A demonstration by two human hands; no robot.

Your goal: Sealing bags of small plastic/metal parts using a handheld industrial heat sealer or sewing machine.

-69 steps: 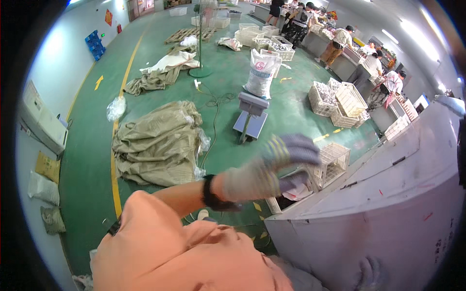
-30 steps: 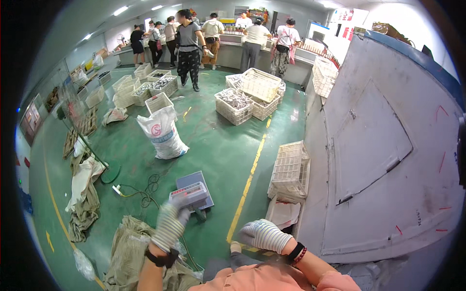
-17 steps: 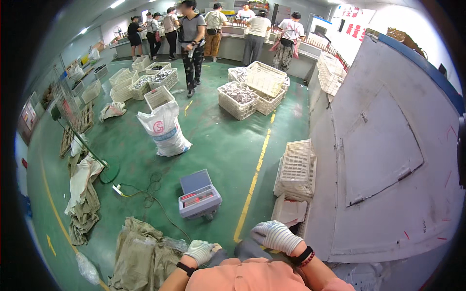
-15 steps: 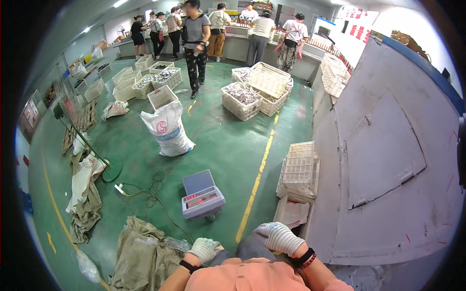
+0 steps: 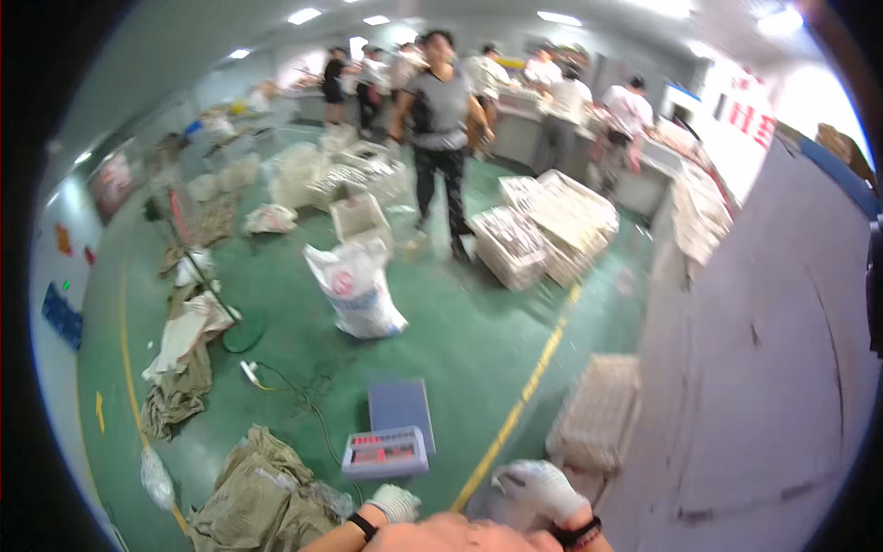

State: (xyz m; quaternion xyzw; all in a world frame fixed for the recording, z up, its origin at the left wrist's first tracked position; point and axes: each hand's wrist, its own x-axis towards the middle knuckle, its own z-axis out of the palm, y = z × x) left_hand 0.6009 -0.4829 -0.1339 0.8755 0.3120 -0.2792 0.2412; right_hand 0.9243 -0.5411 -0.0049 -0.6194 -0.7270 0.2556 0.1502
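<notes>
My left hand (image 5: 395,503), in a white striped work glove with a dark wristband, rests at my lap, its fingers bent loosely and nothing seen in them. My right hand (image 5: 541,489), gloved the same way, lies over my grey-trousered knee, fingers pointing left and blurred. No object shows in it. Just beyond my left hand on the green floor is a scale (image 5: 384,453) with a grey-purple display box, red readouts and a flat platform (image 5: 401,405) behind it. Beside that hand lies a heap of olive woven sacks (image 5: 262,501).
A full white sack (image 5: 359,299) stands mid-floor. Crates of fish-like silvery goods (image 5: 509,247) sit behind, near a person in grey (image 5: 440,110) facing me. Stacked white crates (image 5: 600,414) and a pale wall panel (image 5: 754,368) flank my right. A cable (image 5: 322,419) crosses the floor.
The view has tilted up and turned left, blurring the scene. The person in grey has come closer to the sack and crates. My hands stay at my lap and knee.
</notes>
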